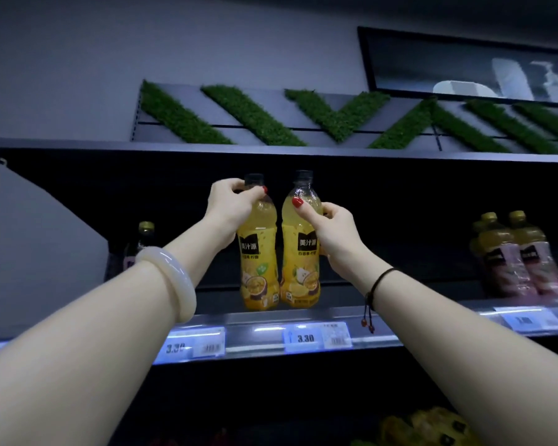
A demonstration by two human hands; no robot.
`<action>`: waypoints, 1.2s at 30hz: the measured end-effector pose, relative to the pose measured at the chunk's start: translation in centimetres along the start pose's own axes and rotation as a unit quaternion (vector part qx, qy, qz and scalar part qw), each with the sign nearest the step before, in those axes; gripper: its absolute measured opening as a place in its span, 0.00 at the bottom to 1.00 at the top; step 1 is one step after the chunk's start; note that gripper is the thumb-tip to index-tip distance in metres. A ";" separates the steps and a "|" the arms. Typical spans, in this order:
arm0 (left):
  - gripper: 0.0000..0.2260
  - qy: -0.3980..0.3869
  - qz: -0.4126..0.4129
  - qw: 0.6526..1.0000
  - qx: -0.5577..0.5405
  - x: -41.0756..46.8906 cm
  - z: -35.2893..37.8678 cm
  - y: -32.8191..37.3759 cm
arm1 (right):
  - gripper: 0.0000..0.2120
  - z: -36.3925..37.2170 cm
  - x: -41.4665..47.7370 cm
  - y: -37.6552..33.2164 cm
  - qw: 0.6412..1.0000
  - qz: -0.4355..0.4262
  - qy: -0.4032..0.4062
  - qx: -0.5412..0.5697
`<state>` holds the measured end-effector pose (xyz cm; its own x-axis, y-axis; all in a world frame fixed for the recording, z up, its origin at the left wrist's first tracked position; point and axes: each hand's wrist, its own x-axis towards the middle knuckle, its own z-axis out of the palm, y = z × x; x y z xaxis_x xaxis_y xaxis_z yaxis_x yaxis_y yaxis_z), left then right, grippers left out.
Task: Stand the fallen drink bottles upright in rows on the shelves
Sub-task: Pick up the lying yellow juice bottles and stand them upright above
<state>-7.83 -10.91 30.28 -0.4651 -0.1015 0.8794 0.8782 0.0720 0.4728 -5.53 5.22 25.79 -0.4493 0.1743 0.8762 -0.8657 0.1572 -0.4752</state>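
Note:
Two yellow juice bottles with black caps stand upright side by side on the shelf [351,313]. My left hand [231,206] grips the left yellow bottle [259,252] around its neck and shoulder. My right hand [327,231] grips the right yellow bottle [298,249] at its upper body, thumb on the front. Both bottles' bases rest near the shelf's front edge, close together.
A dark bottle with a gold cap [140,244] stands at the shelf's left end. Two pink-labelled yellow bottles [516,259] stand at the right. Price tags [316,338] line the shelf edge. An upper shelf [271,152] hangs just above the caps. More yellow bottles [432,426] lie below.

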 end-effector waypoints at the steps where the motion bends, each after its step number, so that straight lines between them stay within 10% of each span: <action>1: 0.13 -0.005 -0.011 1.000 -0.005 0.4 0.2 -0.9 | 0.12 0.1 0.3 0.7 1.000 0.004 -0.003 0.000; 10: 0.26 -0.014 -0.134 0.991 -0.016 0.9 1.5 -6.3 | 0.41 0.4 1.8 6.1 0.986 0.153 -0.034 -0.052; 18: 0.46 -0.275 -0.275 0.919 0.074 -1.1 -1.6 -8.3 | 0.39 -3.2 1.7 7.8 0.945 0.258 -0.189 -0.072; 23: 0.17 -0.241 -0.265 0.919 0.163 -1.9 -0.5 -9.6 | 0.32 -2.0 1.2 8.3 0.947 0.238 -0.147 -0.159; 32: 0.14 -0.217 -0.223 0.923 0.229 -3.3 1.6 -11.4 | 0.16 -1.2 0.6 9.7 0.942 0.182 -0.128 -0.250; 36: 0.16 -0.106 -0.050 0.948 0.296 -4.6 1.5 -10.0 | 0.16 -2.1 -0.5 7.8 0.946 0.027 -0.010 -0.322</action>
<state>-14.60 -9.65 21.61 -0.6095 0.0603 0.7905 0.6418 0.6229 0.4473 -11.59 8.43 21.47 -0.4983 0.1807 0.8479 -0.5313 0.7092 -0.4634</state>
